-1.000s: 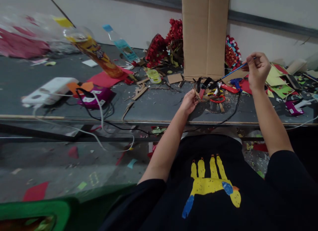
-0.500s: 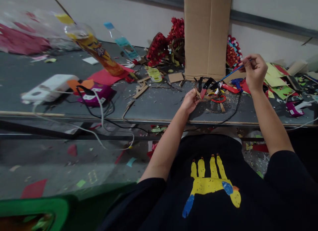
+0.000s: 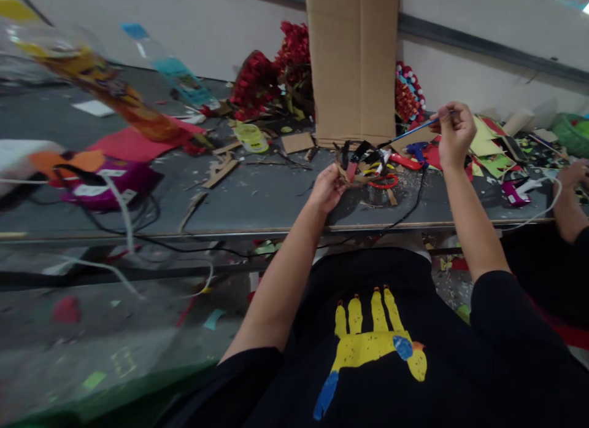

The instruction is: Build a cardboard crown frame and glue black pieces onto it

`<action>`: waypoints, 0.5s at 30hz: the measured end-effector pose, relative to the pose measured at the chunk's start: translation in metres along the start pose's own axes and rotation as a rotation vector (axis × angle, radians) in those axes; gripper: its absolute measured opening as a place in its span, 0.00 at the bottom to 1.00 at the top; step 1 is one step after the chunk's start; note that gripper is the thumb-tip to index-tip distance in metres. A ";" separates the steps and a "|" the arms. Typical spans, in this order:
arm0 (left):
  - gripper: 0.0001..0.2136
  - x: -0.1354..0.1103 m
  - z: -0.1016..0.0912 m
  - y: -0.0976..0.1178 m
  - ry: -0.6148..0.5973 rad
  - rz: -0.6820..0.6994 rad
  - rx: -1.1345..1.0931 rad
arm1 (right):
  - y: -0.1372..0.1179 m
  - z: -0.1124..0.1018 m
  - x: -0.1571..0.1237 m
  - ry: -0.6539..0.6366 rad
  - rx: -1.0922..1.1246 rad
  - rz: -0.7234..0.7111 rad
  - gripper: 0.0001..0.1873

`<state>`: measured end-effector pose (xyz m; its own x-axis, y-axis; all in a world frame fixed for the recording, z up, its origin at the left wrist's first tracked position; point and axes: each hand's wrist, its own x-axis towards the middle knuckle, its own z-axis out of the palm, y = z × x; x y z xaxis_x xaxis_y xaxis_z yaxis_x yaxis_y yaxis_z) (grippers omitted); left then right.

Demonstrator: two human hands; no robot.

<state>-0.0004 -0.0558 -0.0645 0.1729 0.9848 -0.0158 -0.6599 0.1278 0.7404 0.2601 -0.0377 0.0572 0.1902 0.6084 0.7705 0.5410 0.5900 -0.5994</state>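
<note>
My left hand (image 3: pixel 329 187) has its fingers closed on the near left side of a small craft piece (image 3: pixel 352 171), brown and twig-like with black and dull red parts standing up. In my right hand (image 3: pixel 456 133), raised above the table, a thin blue paintbrush (image 3: pixel 411 132) is pinched near its end. The brush slants down to the left, its dark tip close to the black parts; whether it touches them I cannot tell. Just under and beyond the piece lie scissors with red handles (image 3: pixel 385 182) and a red and blue tool (image 3: pixel 407 162) with a black cord.
A cardboard sheet (image 3: pixel 354 66) leans upright behind. Red paper flowers (image 3: pixel 257 84), a yellow tub (image 3: pixel 251 137), bottles (image 3: pixel 184 81), and a purple box (image 3: pixel 113 185) stand left. Scraps (image 3: pixel 494 148) and a purple-and-white glue gun (image 3: pixel 518 191) lie right, near another person's hand (image 3: pixel 573 179).
The view has swung right, so things appear further left and another person's hand has come in at the right edge. Both my hands keep their holds, with the brush in nearly the same pose.
</note>
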 end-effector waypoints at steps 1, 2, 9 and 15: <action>0.12 0.001 -0.001 0.000 0.006 -0.002 0.003 | -0.003 0.003 -0.005 -0.007 -0.001 -0.002 0.23; 0.12 0.001 -0.001 -0.001 0.014 -0.006 0.010 | -0.006 0.006 -0.010 -0.033 -0.002 -0.001 0.23; 0.11 -0.003 0.003 0.002 0.051 -0.019 0.040 | -0.033 0.021 -0.031 -0.156 0.023 -0.018 0.23; 0.10 -0.004 0.006 0.003 0.036 -0.045 0.020 | -0.021 0.013 -0.022 -0.166 0.080 0.005 0.23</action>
<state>0.0012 -0.0604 -0.0580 0.1753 0.9818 -0.0735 -0.6374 0.1700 0.7516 0.2342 -0.0565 0.0496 0.0510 0.6872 0.7247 0.4724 0.6228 -0.6237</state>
